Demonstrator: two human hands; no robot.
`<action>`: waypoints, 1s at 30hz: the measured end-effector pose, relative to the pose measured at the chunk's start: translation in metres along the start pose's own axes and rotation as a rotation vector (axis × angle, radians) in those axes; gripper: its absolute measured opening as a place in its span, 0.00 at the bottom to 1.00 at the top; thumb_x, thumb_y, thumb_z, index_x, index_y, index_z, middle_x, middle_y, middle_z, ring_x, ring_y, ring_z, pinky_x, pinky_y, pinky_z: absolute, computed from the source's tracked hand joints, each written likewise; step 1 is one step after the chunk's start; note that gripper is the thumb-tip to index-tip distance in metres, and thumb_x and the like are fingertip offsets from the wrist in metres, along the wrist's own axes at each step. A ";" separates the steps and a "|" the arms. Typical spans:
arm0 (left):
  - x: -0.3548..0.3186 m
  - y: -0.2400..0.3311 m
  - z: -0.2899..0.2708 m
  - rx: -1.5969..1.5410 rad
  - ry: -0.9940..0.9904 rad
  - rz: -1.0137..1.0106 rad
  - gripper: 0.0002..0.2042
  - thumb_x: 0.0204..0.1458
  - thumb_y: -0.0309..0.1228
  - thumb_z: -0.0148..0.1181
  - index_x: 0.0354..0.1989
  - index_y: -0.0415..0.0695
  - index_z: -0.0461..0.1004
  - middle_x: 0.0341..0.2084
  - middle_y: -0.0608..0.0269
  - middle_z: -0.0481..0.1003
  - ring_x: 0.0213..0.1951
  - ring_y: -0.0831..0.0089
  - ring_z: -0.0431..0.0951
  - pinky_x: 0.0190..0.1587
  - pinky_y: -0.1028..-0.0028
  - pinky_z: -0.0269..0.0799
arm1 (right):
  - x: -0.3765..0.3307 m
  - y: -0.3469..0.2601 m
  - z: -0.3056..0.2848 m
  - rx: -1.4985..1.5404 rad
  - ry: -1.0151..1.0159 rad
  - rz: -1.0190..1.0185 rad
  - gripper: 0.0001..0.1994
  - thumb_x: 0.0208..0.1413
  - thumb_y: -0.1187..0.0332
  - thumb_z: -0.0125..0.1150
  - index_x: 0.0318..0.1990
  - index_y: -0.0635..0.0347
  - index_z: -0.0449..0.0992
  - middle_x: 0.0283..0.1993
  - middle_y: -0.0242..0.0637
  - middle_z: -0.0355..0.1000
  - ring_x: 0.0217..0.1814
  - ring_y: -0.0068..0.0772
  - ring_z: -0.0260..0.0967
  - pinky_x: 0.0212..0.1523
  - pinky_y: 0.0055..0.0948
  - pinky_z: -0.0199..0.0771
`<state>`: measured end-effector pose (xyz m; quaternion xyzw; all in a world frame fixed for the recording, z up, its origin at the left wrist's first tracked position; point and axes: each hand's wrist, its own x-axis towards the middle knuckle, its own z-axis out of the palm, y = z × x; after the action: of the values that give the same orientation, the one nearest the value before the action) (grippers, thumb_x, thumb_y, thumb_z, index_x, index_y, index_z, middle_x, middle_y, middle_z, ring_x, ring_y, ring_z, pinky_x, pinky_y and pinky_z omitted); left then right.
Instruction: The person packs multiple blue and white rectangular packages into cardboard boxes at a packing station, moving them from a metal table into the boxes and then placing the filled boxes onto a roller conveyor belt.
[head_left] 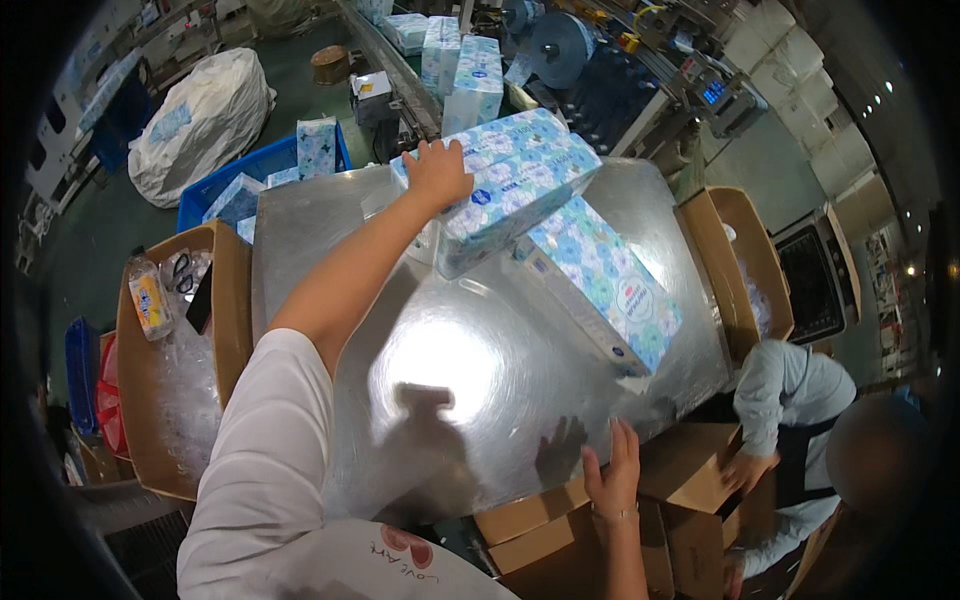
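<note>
My left hand (440,176) reaches across the metal table and grips the near-left end of a wrapped multipack of tissues (530,150) with a blue and white flower print. That pack is tilted and overlaps the far end of a second flowered tissue pack (620,285), which lies on the tabletop. Near the table's front edge, my right hand (614,470) is held up with its thumb apart from its stretched fingers, and nothing is in it. Cardboard boxes (545,525) stand just beside and below it. The underside of the gripped pack is hidden.
The shiny metal table (330,440) fills the middle. Left of it stand a carton (235,320) with clear plastic, a bottle and scissors, and a blue crate (190,205). A carton (735,290) borders the right side. A co-worker's hands (750,470) handle a box. More packs (475,75) sit on the conveyor.
</note>
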<state>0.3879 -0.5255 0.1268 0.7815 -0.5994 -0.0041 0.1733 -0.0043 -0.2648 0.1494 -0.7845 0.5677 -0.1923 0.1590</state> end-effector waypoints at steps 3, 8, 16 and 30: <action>0.029 -0.022 0.009 -0.065 -0.176 0.028 0.38 0.35 0.51 0.56 0.55 0.42 0.59 0.52 0.48 0.60 0.55 0.49 0.58 0.54 0.44 0.48 | 0.079 0.007 0.016 0.040 0.004 -0.100 0.20 0.47 0.70 0.58 0.48 0.71 0.64 0.50 0.59 0.61 0.50 0.57 0.60 0.50 0.40 0.62; 0.038 -0.033 0.005 -0.032 -0.329 0.019 0.48 0.27 0.50 0.61 0.60 0.41 0.49 0.50 0.48 0.62 0.51 0.51 0.63 0.51 0.50 0.58 | 0.161 -0.002 0.034 0.275 -0.013 -0.095 0.18 0.48 0.71 0.57 0.45 0.72 0.66 0.45 0.55 0.65 0.46 0.54 0.64 0.46 0.38 0.64; -0.189 -0.083 -0.067 -0.185 -0.099 0.021 0.45 0.26 0.37 0.66 0.57 0.35 0.51 0.36 0.48 0.64 0.40 0.52 0.65 0.40 0.60 0.61 | 0.198 0.037 0.049 0.197 0.140 -0.082 0.16 0.50 0.70 0.56 0.45 0.71 0.67 0.41 0.50 0.68 0.43 0.40 0.67 0.42 0.30 0.66; -0.392 -0.129 -0.087 -1.168 -0.342 -0.371 0.33 0.34 0.19 0.66 0.51 0.42 0.57 0.43 0.66 0.65 0.47 0.77 0.65 0.51 0.74 0.62 | 0.151 -0.164 0.074 0.848 -0.854 -0.306 0.44 0.29 0.65 0.75 0.57 0.68 0.56 0.51 0.44 0.63 0.52 0.34 0.62 0.51 0.31 0.63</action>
<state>0.4168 -0.1058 0.0940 0.6373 -0.3721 -0.4851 0.4692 0.2100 -0.3566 0.1802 -0.7333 0.2094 -0.0908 0.6405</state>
